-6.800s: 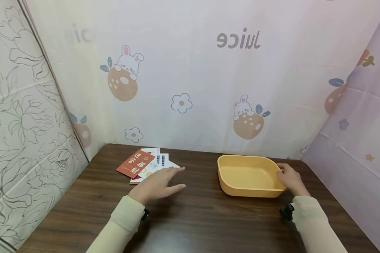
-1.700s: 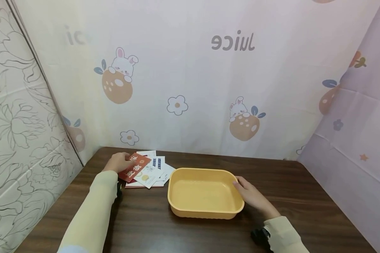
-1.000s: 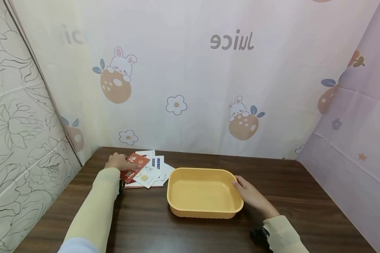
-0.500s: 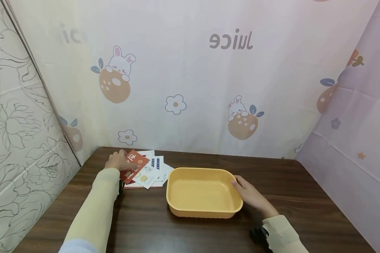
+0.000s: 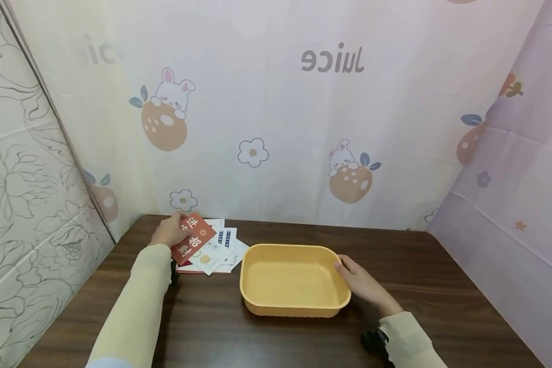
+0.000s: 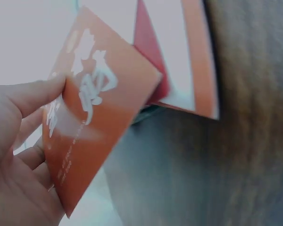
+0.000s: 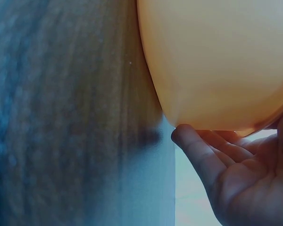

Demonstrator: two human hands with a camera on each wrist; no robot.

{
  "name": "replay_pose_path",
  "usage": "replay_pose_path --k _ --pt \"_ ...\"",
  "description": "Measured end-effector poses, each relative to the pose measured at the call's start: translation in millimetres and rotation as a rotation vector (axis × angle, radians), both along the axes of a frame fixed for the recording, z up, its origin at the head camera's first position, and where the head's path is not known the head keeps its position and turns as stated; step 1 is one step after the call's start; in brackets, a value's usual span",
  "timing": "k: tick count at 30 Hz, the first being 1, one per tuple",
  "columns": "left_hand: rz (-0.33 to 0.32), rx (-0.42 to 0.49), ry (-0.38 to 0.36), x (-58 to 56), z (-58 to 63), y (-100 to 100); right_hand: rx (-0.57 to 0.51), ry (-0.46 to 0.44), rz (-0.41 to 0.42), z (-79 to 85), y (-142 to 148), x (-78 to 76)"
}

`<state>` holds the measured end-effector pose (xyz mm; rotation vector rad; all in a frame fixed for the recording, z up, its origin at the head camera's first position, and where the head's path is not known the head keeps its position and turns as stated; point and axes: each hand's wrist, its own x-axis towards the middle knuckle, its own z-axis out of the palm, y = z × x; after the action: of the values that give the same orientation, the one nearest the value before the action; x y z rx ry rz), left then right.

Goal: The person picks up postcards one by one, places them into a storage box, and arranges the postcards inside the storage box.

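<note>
My left hand [image 5: 167, 232] pinches a red card [image 5: 201, 233] with white Chinese characters at the back left of the table. In the left wrist view the thumb lies on the face of the red card [image 6: 101, 132] and the fingers are behind it; the card is tilted up off the other cards. Beneath and beside it lie several overlapping cards, mostly white, among them a white card [image 5: 205, 259] with a yellow round print. A yellow plastic basin [image 5: 294, 311] stands mid-table. My right hand [image 5: 363, 286] grips its right rim, thumb inside and fingers outside.
The dark wood-grain table [image 5: 239, 342] ends at a printed curtain [image 5: 285, 194] behind. Another curtain [image 5: 501, 214] borders the right, and a flower-patterned panel [image 5: 32, 168] borders the left. The basin stands just right of the cards.
The basin has come left and nearer, with the right hand still at its rim. The left hand has gone to the cards, taken the red one and lifted it slightly.
</note>
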<state>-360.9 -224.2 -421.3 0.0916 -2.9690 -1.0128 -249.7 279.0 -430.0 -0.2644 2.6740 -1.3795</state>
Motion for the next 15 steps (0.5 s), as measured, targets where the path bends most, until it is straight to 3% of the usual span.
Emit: replay_pose_path --k 15 --pt "-0.032 -0.023 0.038 5.0 24.0 1.4 0.001 -0.003 -0.002 -0.7 -0.2 -0.4"
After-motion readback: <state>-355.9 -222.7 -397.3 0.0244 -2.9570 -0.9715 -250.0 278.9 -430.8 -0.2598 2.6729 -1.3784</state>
